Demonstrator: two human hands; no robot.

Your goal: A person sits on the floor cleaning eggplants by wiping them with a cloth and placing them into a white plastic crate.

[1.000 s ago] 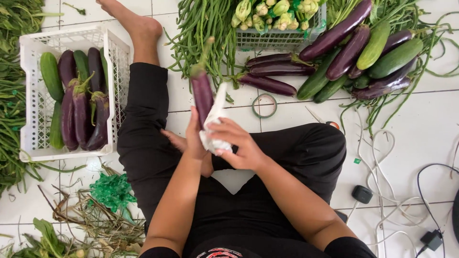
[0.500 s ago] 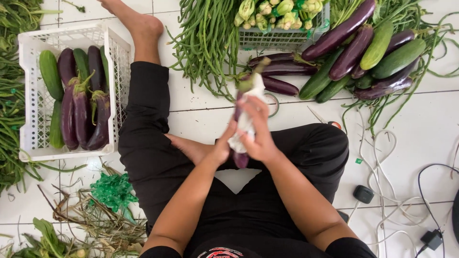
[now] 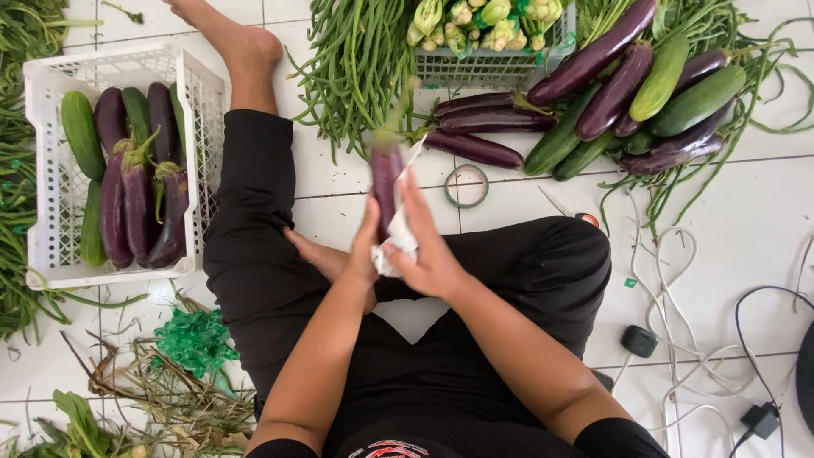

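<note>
I sit cross-legged on a white tiled floor. My left hand (image 3: 360,253) grips the lower end of a long purple eggplant (image 3: 386,180), which stands nearly upright over my lap with its green stem blurred at the top. My right hand (image 3: 431,248) presses a crumpled white cloth (image 3: 395,246) against the eggplant's right side. Both hands are close together, just in front of my knees.
A white plastic crate (image 3: 51,254) at the left holds cucumbers and eggplants. Long beans (image 3: 356,59), a mesh basket (image 3: 483,66) of pale greens, and a pile of eggplants and cucumbers (image 3: 627,85) lie ahead. A tape roll (image 3: 466,185), cables (image 3: 678,339) and green scraps (image 3: 191,339) lie around.
The eggplant swung from the left of my hands to the right, then came back upright at centre. The white cloth slid along it with my right hand.
</note>
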